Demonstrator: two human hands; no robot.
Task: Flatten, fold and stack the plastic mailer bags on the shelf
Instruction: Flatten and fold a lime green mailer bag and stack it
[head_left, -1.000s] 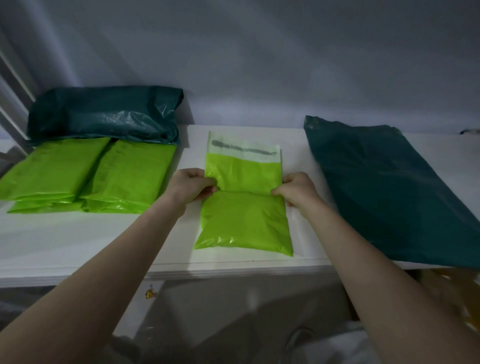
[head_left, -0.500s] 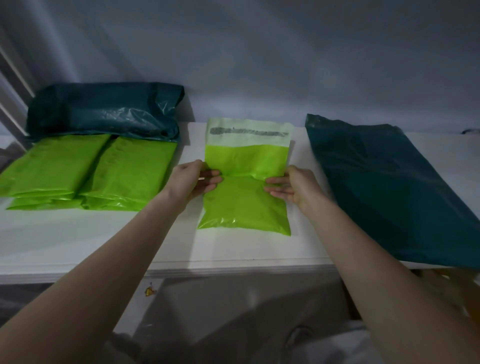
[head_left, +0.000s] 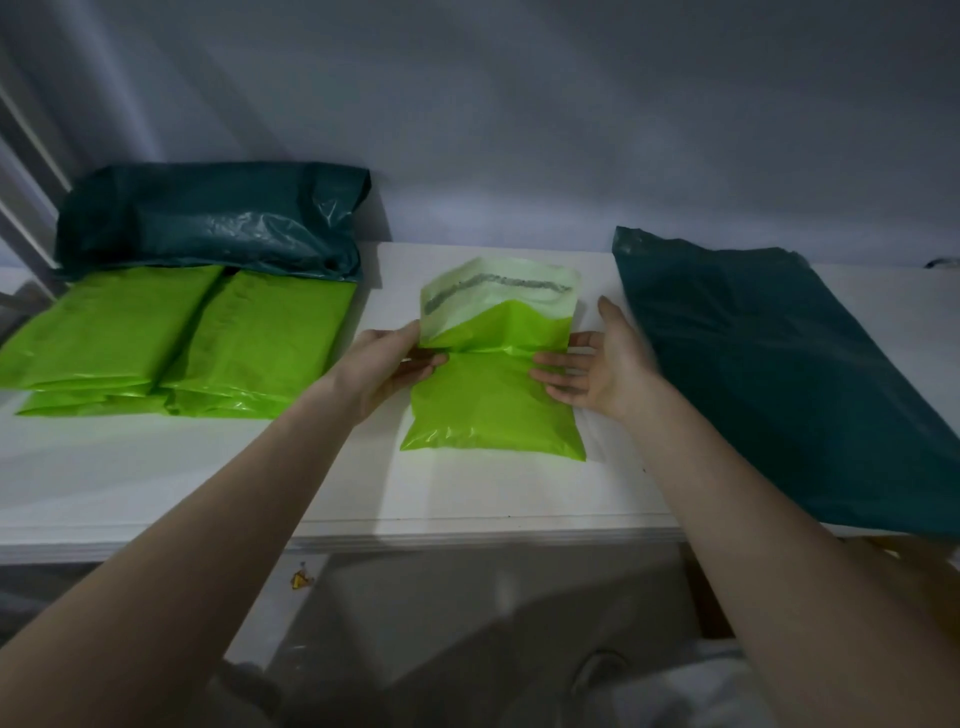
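Only the head view here, so everything below comes from that one look down over the arms.

The lime green mailer (head_left: 493, 400) lies in the middle of the white shelf (head_left: 156, 483), and I'll use it as the anchor for everything else. It's creased across its middle, with the far half tipped up off the shelf and the pale adhesive flap (head_left: 498, 293) leaning back toward the person. Looks like a fold in progress: the upper half is being brought down over the lower one.

The left hand (head_left: 384, 364) is at the mailer's left edge, right on the crease. Thumb and fingers pinch the raised corner, which is why that side of the flap stands higher. The right hand (head_left: 597, 369) is at the mailer's right edge with palm up and fingers spread, fingertips touching the plastic at the crease. It isn't gripping anything; my guess is it's steadying the fold line, though there's some motion blur so I can't say how firmly it presses.

Left of the mailer are the finished folded green bags (head_left: 182, 343), set side by side in low stacks, so that's presumably where this one goes. Behind those, against the wall, is a bulky dark teal bundle (head_left: 208, 228). Right of the mailer lies a big dark teal mailer (head_left: 779, 374), flat and unfolded, hanging a bit over the shelf's front edge, probably next in line.
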